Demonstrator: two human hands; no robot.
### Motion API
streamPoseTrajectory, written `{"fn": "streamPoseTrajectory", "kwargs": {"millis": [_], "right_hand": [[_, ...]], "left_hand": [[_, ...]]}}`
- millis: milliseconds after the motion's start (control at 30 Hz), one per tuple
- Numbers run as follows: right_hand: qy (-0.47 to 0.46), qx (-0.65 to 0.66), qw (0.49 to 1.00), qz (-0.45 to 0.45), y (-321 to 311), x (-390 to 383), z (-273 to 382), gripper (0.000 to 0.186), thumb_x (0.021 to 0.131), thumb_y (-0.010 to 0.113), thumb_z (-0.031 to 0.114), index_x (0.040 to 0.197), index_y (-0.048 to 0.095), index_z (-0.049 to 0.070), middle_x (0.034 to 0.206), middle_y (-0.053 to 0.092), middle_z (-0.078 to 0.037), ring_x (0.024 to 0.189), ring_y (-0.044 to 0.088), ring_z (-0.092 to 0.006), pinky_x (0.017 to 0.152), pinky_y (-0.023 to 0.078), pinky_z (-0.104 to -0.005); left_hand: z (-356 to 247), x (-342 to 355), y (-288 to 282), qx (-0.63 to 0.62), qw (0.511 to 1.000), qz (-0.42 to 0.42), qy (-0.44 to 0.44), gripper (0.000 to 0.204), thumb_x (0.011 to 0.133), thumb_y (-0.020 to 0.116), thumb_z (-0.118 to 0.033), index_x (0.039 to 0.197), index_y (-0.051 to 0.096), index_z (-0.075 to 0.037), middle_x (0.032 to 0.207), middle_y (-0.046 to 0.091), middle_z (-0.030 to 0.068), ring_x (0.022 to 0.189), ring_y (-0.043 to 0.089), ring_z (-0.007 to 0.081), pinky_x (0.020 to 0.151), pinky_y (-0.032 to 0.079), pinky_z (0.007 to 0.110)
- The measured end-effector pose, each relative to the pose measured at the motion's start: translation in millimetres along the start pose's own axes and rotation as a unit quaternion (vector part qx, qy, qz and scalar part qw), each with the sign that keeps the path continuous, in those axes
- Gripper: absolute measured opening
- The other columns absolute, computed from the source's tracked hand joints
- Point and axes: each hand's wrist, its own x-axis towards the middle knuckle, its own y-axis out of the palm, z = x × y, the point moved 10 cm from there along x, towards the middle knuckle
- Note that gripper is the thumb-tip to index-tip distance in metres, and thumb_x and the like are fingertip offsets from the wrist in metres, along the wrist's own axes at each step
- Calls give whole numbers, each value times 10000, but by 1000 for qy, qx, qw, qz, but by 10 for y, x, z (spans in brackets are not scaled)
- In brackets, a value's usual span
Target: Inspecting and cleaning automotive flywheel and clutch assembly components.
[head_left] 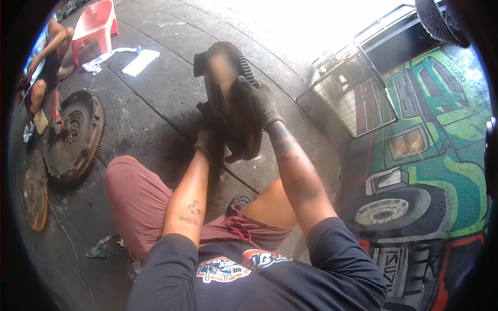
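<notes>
A dark, heavy toothed metal disc part (228,129) stands on edge in front of me, with a blurred pale patch near its top. My right hand (258,101), in a dark knit glove, is closed on its toothed right side, fingers near the upper middle. My left hand (206,135), also gloved, grips its lower left side; the fingers are partly hidden in shadow and behind the part. My bent legs are on either side below it.
Toothed flywheels (78,155) (35,192) lie at left beside a red tool (57,116) and a crouching person (39,90). A red plastic chair (95,26) and white sheets (140,62) sit behind. A metal-framed cage (350,111) and painted wall (425,171) line the right.
</notes>
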Motion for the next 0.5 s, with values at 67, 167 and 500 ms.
{"fn": "streamPoseTrajectory", "kwargs": {"millis": [67, 167, 500], "right_hand": [[-11, 47, 996, 72, 565, -154, 760, 551, 972, 570, 530, 1089, 705, 9, 1009, 732, -194, 986, 694, -347, 867, 509, -405], [32, 10, 999, 10, -120, -24, -307, 625, 912, 593, 585, 1099, 716, 1, 1082, 713, -244, 1086, 679, -366, 917, 503, -439], [18, 24, 999, 18, 31, -23, -20, 561, 942, 553, 522, 1096, 714, 7, 1087, 710, -244, 1081, 681, -372, 925, 500, -449]], "left_hand": [[-238, 62, -869, 66, 981, -10, 180, 315, 1083, 417, -279, 1293, 525, -71, 1054, 621, 40, 972, 606, 158, 806, 515, 313], [217, -367, 873, -105, 987, 23, -123, 347, 1071, 447, -318, 1310, 519, -78, 1073, 605, 31, 971, 598, 143, 778, 518, 314], [-401, -72, 459, 103, 994, 19, -21, 248, 1037, 495, -161, 1250, 554, -48, 1098, 595, 78, 1009, 596, 159, 854, 515, 309]]}}
